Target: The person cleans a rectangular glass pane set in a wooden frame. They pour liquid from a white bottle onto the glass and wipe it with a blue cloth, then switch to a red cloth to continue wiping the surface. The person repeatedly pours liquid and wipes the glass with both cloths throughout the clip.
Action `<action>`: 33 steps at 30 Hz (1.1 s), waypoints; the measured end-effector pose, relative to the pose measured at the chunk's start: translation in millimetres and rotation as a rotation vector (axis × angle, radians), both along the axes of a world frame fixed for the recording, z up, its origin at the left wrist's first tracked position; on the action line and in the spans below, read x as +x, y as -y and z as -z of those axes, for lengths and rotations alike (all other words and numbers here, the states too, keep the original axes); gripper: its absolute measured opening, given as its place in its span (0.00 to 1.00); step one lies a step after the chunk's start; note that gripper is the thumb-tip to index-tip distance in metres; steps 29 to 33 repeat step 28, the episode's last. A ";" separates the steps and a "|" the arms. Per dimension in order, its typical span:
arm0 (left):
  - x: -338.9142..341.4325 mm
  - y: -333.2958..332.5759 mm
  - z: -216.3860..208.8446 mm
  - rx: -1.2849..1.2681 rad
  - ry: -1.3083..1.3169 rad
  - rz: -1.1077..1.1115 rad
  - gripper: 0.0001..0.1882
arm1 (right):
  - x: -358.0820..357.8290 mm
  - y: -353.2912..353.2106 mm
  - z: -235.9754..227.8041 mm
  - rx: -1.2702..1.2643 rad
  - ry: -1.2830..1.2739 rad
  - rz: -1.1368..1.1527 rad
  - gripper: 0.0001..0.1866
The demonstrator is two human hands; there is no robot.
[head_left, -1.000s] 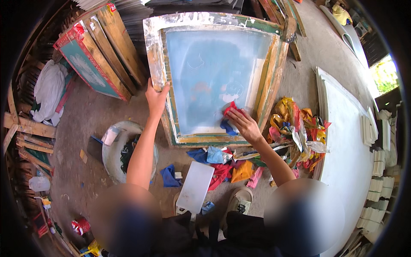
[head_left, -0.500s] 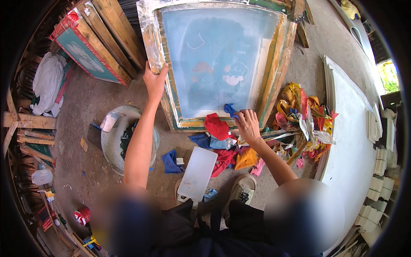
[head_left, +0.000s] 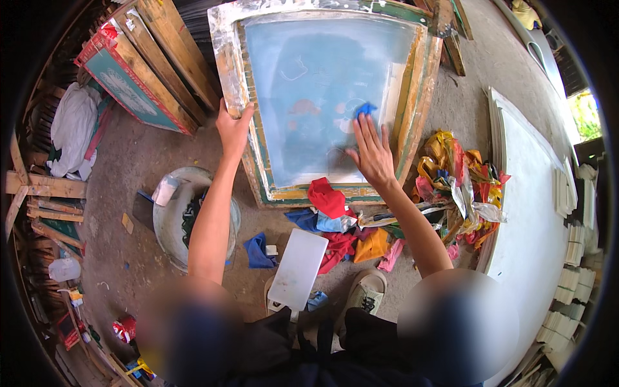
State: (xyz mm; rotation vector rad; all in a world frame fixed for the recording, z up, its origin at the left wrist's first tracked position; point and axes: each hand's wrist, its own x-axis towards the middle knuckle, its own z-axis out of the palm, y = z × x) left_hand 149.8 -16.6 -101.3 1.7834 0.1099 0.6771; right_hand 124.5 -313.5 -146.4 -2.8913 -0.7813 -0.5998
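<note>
A screen-printing frame (head_left: 222,61) with a worn wooden border leans in front of me, its blue-grey mesh (head_left: 290,109) facing me. My left hand (head_left: 233,129) grips the frame's left side, thumb on the front edge. With my right hand (head_left: 374,155) I press a small blue cloth (head_left: 365,109) against the right half of the mesh. The fingers are stretched out over the cloth, which pokes out past their tips. Faint drawn outlines and a reddish patch (head_left: 306,106) show on the mesh. A red cloth (head_left: 327,198) hangs by the frame's lower edge.
Coloured rags (head_left: 371,244) and a heap of plastic scraps (head_left: 461,180) lie below and right of the frame. A whitish plastic slab (head_left: 298,267) rests by my shoes. Left are a round basin (head_left: 164,226) and more wooden frames (head_left: 138,84); right, a stack of white sheets (head_left: 535,193).
My right hand has moved up the mesh with the blue cloth, from the lower edge toward the middle, and its fingers have straightened. Some drawn marks look fainter. The left hand keeps its hold.
</note>
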 end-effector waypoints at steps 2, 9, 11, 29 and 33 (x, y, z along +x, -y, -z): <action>0.2 2.2 -0.4 -0.002 0.002 0.007 0.17 | 5.5 -3.0 8.5 0.064 -0.063 -0.182 0.38; 0.7 -1.2 0.6 0.005 -0.008 0.008 0.17 | 12.9 10.1 -0.6 -0.041 -0.054 -0.352 0.35; 3.7 -1.7 0.1 0.022 0.002 0.005 0.17 | 18.7 16.8 -3.1 -0.175 -0.006 -0.546 0.35; 6.0 -1.9 3.2 0.032 -0.006 0.004 0.17 | 53.9 5.9 -18.3 -0.054 0.038 -0.302 0.37; 6.0 -1.9 3.2 0.032 -0.006 0.004 0.17 | 53.9 5.9 -18.3 -0.054 0.038 -0.302 0.37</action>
